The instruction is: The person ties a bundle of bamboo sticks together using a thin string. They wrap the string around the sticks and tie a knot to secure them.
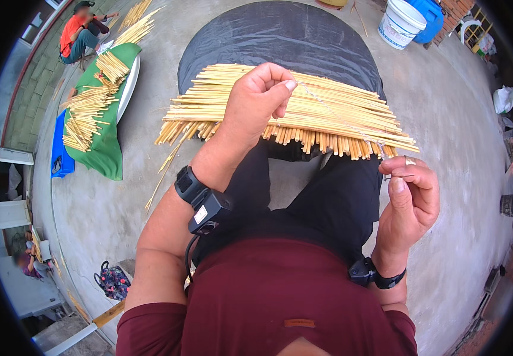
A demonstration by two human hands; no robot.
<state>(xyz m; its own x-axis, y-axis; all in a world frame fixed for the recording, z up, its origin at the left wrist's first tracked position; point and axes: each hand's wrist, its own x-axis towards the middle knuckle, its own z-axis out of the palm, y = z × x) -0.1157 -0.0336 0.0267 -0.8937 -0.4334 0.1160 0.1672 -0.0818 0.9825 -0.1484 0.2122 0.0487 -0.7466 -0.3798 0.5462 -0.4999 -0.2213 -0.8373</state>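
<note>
Concrete floor (pixel 464 148) all round. Left hand (pixel 262 98) raised over sticks (pixel 310 121), thumb and forefinger pinched on cord (pixel 310 91). Right hand (pixel 411 193) off table's near right edge, fingertips together on thin piece (pixel 408 175), possibly needle. Cord slants down rightward across sticks, which lie along table's (pixel 280 35) near edge, ends overhanging. Advice: pull evenly, clear cord of stick tips, angle thin piece away from fingers, leave pile undisturbed.

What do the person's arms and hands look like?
Short maroon sleeves leave both forearms bare. Left wrist: black strap, boxy dark device with a white label, and a black cable. Right wrist: black band and small dark box. The left hand has no glove; neither does the right hand, which wears a shiny ring.
</note>
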